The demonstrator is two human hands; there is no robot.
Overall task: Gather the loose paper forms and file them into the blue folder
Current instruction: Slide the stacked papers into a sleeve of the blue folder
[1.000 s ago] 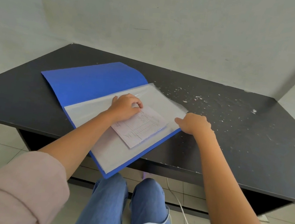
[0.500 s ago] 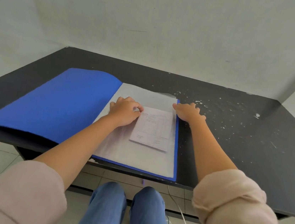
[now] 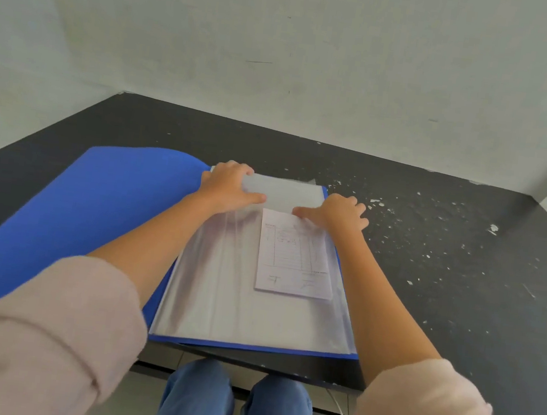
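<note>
Filing step. We have the paper form (image 3: 295, 255) on the open blue folder's (image 3: 84, 218) right page, at the clear sleeve (image 3: 221, 287); inside or on top, can't tell. Left hand (image 3: 229, 188) curls over the sleeve's top edge, gripping it. Right hand (image 3: 337, 213) is spread at the form's top, thumb on plastic; pinch unclear. Next, likely: hold the sleeve mouth open and seat the form squarely.

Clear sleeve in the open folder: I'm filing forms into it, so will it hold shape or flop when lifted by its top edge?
Probably floppy: the clear sleeve wrinkles and bows where the left hand grips its top edge. Its glossy sheen suggests a slippery surface; it looks thin, so likely light.
</note>
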